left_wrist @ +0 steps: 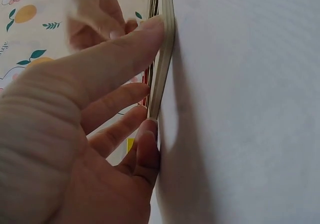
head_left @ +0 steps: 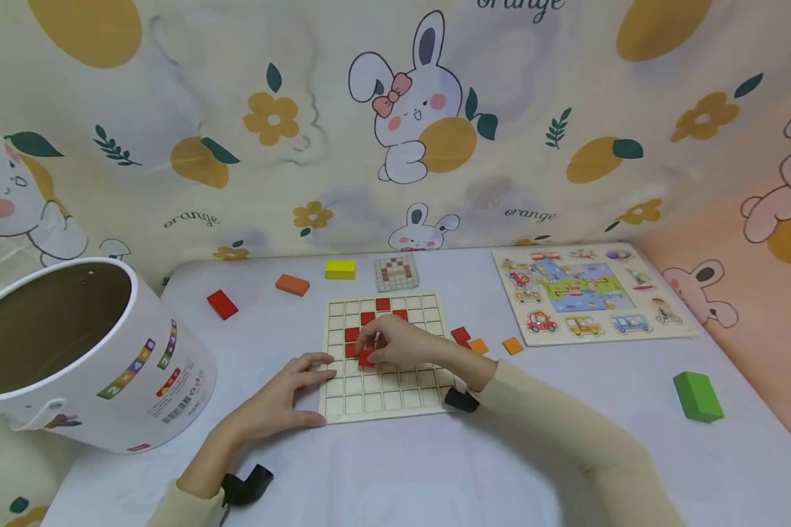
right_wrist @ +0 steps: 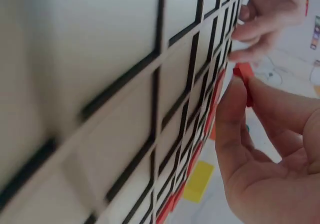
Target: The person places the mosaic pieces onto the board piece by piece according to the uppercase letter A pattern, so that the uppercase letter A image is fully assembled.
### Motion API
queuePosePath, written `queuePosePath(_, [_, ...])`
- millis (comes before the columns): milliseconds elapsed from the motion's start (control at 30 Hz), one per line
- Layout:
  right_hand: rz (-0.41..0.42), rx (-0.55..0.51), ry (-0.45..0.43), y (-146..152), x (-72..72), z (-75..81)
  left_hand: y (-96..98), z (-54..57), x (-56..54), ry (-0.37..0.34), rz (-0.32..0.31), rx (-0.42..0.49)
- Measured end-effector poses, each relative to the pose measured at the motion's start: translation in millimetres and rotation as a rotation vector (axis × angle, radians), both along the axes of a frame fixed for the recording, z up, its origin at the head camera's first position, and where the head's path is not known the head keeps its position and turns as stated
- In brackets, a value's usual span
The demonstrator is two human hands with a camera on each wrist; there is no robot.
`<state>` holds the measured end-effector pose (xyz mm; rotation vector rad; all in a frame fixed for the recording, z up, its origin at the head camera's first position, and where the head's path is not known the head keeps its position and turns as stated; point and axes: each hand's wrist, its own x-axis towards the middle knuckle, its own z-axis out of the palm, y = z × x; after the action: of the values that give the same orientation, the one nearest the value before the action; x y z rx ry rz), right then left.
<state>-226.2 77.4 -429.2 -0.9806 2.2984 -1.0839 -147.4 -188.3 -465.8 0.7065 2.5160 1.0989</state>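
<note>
My right hand [head_left: 405, 342] pinches a small red square tile [right_wrist: 243, 78] between thumb and index finger, low over the left part of a pale grid board [head_left: 385, 402]. Several red tiles [head_left: 351, 334] sit in the board's squares above and left of that hand, in a slanting outline. At the board's left side is my left hand [head_left: 270, 402], its fingers extended. Their tips touch the left edge, and the thumb lies by the lower left corner. The left wrist view shows this thumb [left_wrist: 115, 58] against the board's rim.
Loose red and orange tiles [head_left: 477, 346] lie right of the board. Behind it are a small pattern card [head_left: 402, 285], a yellow block [head_left: 340, 270], an orange block [head_left: 293, 285] and a red block [head_left: 222, 304]. A white bucket [head_left: 191, 395] stands left; a picture puzzle [head_left: 534, 333] and green block [head_left: 697, 397] lie right.
</note>
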Motion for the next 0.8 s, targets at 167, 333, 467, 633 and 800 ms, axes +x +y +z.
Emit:
queuePosePath(167, [-0.028, 0.015, 0.029, -22.0, -2.0, -4.4, -2.2, 0.5, -0.8, 0.019, -0.016, 0.006])
queuePosePath(333, [-0.021, 0.034, 0.06, -31.0, 0.5, -3.9, -3.1, 0.6, -0.7, 0.028, -0.021, 0.011])
queuePosePath(467, [-0.005, 0.054, 0.084, -33.5, 4.4, -3.1, -3.1, 1.3, 0.3, 0.013, -0.016, 0.017])
queuePosePath(633, [-0.016, 0.088, 0.117, -34.7, 7.9, -3.3, -3.2, 0.8, 1.6, 0.008, -0.01, 0.014])
queuePosePath(800, [-0.045, 0.113, 0.144, -34.2, 8.5, -3.1, -1.9, -0.3, 0.9, 0.019, -0.022, 0.016])
